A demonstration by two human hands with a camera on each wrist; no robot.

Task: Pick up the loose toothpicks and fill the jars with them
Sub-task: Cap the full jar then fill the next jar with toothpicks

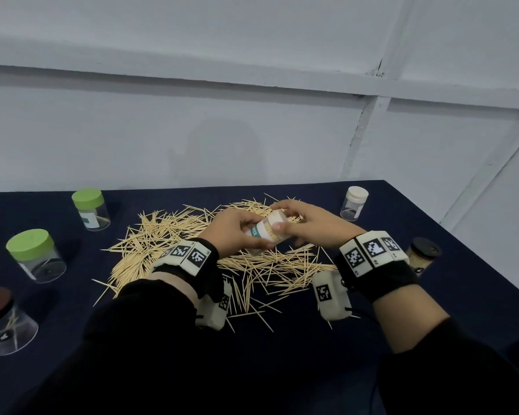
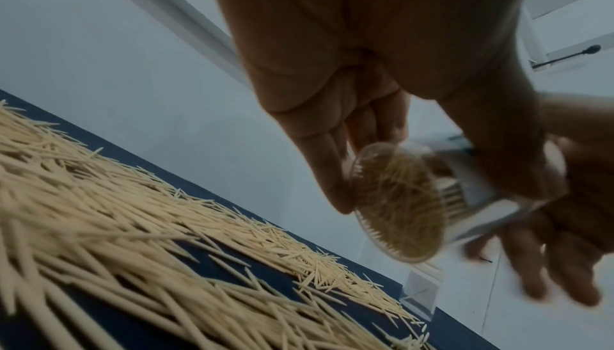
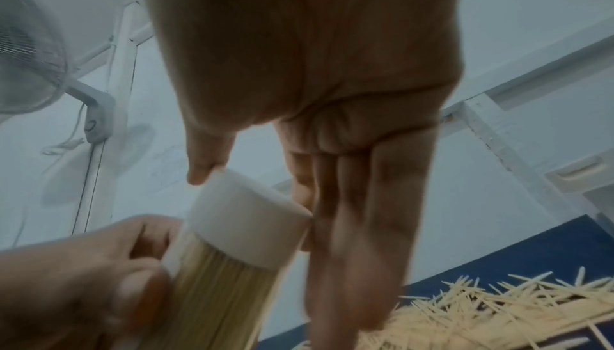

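A clear jar (image 1: 264, 236) packed with toothpicks lies tilted in both hands above the pile. My left hand (image 1: 252, 232) grips its labelled body; the left wrist view shows the jar's round bottom (image 2: 398, 203) full of toothpick ends. My right hand (image 1: 277, 216) pinches the white lid (image 3: 245, 219) between thumb and fingers, and the lid sits on the jar's mouth. Loose toothpicks (image 1: 162, 235) cover the middle of the dark blue cloth (image 1: 282, 369), also below the hands (image 3: 482, 311).
Two green-lidded jars (image 1: 92, 209) (image 1: 35, 254) and a brown-lidded jar (image 1: 3, 320) stand at the left, each nearly empty. A small white-lidded jar (image 1: 354, 203) stands back right. A black-lidded jar (image 1: 423, 256) holding toothpicks stands near the table's right edge.
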